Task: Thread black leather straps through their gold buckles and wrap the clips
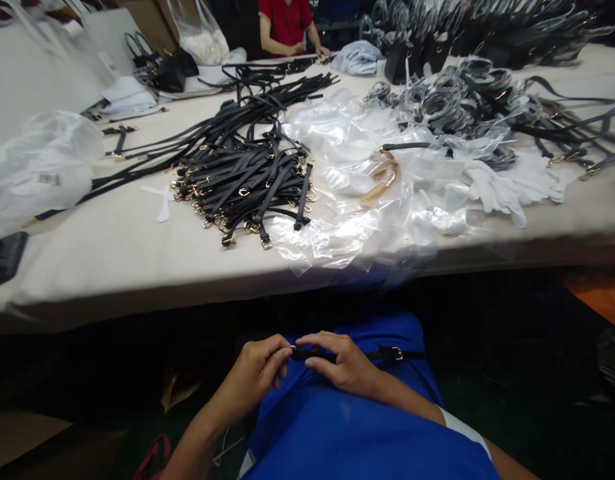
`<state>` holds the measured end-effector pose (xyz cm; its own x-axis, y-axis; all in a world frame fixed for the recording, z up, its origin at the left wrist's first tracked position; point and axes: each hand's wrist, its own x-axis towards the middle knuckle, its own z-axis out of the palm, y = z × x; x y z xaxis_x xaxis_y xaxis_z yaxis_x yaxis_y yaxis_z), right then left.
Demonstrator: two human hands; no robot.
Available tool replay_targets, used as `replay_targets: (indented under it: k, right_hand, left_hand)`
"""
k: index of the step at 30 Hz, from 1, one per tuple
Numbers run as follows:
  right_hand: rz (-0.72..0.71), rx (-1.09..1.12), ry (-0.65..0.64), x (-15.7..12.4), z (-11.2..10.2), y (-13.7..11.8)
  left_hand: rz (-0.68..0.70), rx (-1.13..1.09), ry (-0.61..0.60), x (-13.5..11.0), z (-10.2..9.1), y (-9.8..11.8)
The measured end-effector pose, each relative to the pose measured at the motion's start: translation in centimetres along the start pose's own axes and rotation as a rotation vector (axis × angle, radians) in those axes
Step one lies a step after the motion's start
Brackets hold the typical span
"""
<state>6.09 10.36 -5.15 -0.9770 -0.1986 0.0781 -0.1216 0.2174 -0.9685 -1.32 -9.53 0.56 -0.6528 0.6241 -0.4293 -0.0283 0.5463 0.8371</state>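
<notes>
Both my hands work over my lap, below the table edge. My left hand (261,371) pinches the end of a thin black strap (387,355) with its fingertips. My right hand (340,363) is closed round the same strap just beside it. The strap runs off to the right across my blue clothing and carries a gold buckle (397,354). On the table in front lies a heap of black straps with gold clasps (247,190), and beside it a spread of clear plastic bags (367,180).
White gloves (507,183) lie right of the bags. Bagged coiled straps (452,100) and black handbags (417,53) fill the far right. A person in red (286,23) works across the table. A clear bag (37,167) sits at left, a dark object (5,257) by the edge.
</notes>
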Motion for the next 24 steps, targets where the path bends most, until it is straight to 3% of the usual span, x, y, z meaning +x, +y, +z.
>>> replay_targets:
  k: [2,6,14,20,24]
  right_hand:
    - [-0.013,0.011,-0.004,0.0,0.4,-0.1]
    - [-0.12,-0.249,0.046,0.1,0.9,-0.2]
    - [-0.184,-0.506,0.025,-0.2,1.2,-1.5]
    - [-0.204,-0.311,-0.072,-2.0,1.5,-1.4]
    - [-0.282,-0.244,-0.066,-3.2,1.8,-0.8]
  left_hand:
    - [-0.044,-0.021,0.033,0.1,0.6,-0.3]
    - [-0.07,-0.1,0.047,0.2,1.4,-1.1]
    - [-0.118,-0.299,-0.002,0.1,1.4,-2.3]
    - [-0.203,-0.387,-0.132,-1.6,2.6,-2.7]
    - [-0.278,-0.455,-0.157,-3.2,3.7,-2.8]
